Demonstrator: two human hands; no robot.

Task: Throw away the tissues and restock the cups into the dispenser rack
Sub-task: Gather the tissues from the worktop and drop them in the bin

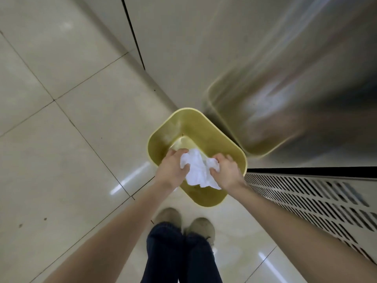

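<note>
Tiled floor [61, 139] beside a steel cabinet [265, 58], with a yellow bin [161, 139] standing against its base. The left hand [172, 170] and right hand [226, 172] hold crumpled tissues [196, 170] directly over the bin's mouth, fingers curled into the wad from either side, apparently so that release drops it inside

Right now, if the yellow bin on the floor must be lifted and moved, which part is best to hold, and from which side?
Probably the top rim of the yellow bin. It is open, with smooth walls and no visible handle. Come from the floor side on the left; the steel cabinet stands close on the right. Both the left hand and the right hand grip the white tissues, so drop those first.
</note>
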